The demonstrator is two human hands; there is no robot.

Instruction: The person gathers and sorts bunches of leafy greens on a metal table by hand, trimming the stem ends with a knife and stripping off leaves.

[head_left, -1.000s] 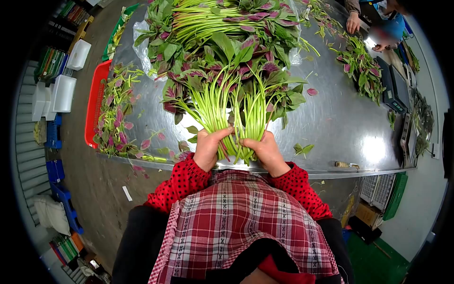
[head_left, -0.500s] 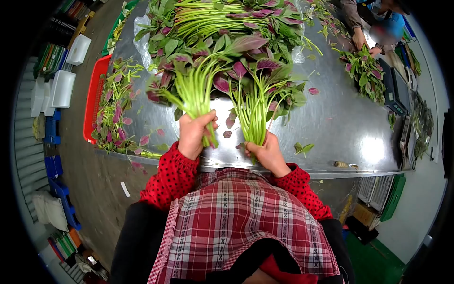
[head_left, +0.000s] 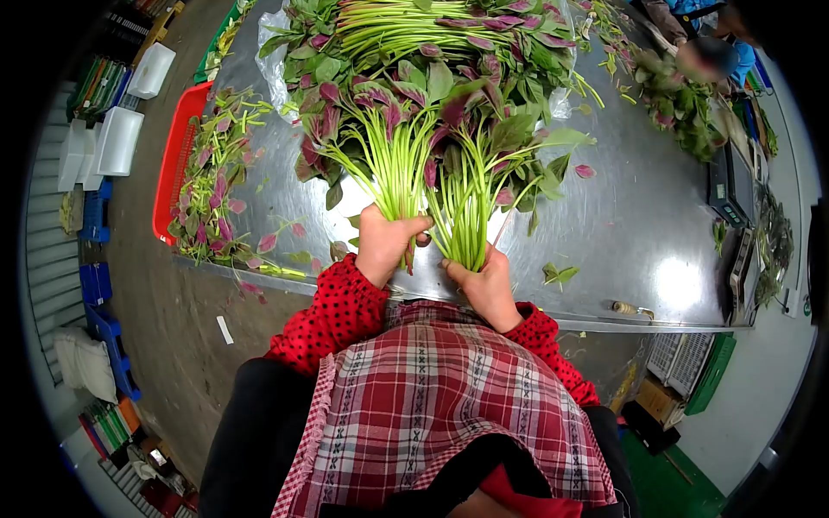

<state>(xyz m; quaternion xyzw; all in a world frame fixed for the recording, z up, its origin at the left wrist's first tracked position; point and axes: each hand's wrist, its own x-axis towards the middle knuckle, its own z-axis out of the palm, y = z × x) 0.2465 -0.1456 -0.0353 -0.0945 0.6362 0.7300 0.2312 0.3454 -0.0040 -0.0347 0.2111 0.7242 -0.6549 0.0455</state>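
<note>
My left hand (head_left: 385, 243) is wrapped round the stem ends of a bunch of leafy greens (head_left: 395, 168) with purple and green leaves. Close beside it, my right hand (head_left: 485, 281) grips a second bunch (head_left: 467, 207) by its stems. Both bunches stand with stems toward me and leaves pointing away, their stems nearly touching. Their leaves overlap the front of a large pile of the same greens (head_left: 397, 30), which lies on clear plastic (head_left: 273, 53) on the metal table (head_left: 613, 250).
Left of the pile are loose trimmings (head_left: 211, 194) and a red basket (head_left: 177, 164). A wooden-handled tool (head_left: 632, 308) lies at the table's front edge. At the right are a dark scale (head_left: 730, 183) and another person (head_left: 691, 34) handling greens (head_left: 678, 104).
My two hands first held the bunches together, then the left moved away and lifted its bunch. Now it has come back beside the right one. The other person's greens have moved.
</note>
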